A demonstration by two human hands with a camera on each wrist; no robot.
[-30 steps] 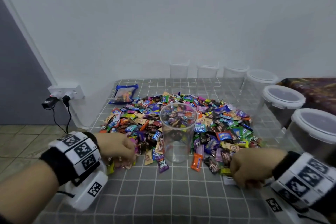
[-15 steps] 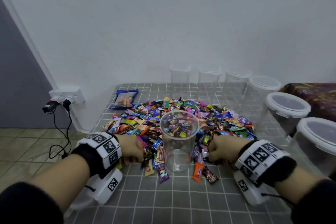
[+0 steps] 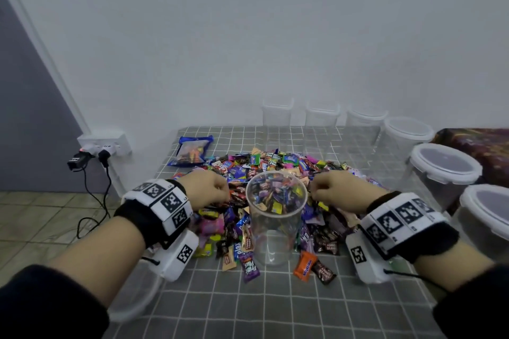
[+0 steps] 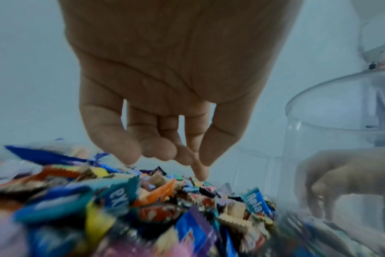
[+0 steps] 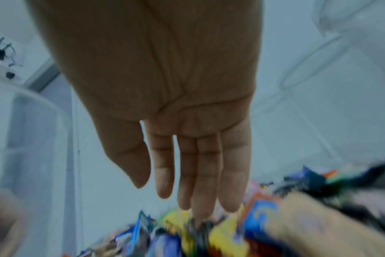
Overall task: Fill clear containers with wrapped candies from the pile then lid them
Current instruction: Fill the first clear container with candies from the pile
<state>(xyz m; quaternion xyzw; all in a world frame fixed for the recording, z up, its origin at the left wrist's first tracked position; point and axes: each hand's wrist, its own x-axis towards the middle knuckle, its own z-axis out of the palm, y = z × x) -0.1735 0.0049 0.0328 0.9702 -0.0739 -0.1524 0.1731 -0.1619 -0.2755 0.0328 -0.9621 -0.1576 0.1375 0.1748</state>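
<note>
A tall clear container (image 3: 276, 239) stands open at the near edge of a wide pile of wrapped candies (image 3: 275, 159); I cannot tell whether it holds any. My left hand (image 3: 208, 190) is over the pile just left of its rim, my right hand (image 3: 334, 190) just right of it. In the left wrist view the left hand (image 4: 169, 161) reaches down with loosely bent fingers, tips touching the candies (image 4: 143, 208) and holding nothing; the container (image 4: 341, 121) is at the right. In the blurred right wrist view the right hand (image 5: 187, 196) points straight fingers down at the candies (image 5: 209, 234).
Two lidded tubs (image 3: 444, 165) (image 3: 487, 212) stand at the right table edge, and more clear containers (image 3: 276, 115) line the back wall. A blue snack bag (image 3: 191, 151) lies at the back left. A wall socket with plugs (image 3: 104, 143) is left of the table. Grey grid cloth (image 3: 248, 308) is bare in front.
Both hands have risen from the near corners of the pile and moved inward and forward, now flanking the container's rim. The container has not moved.
</note>
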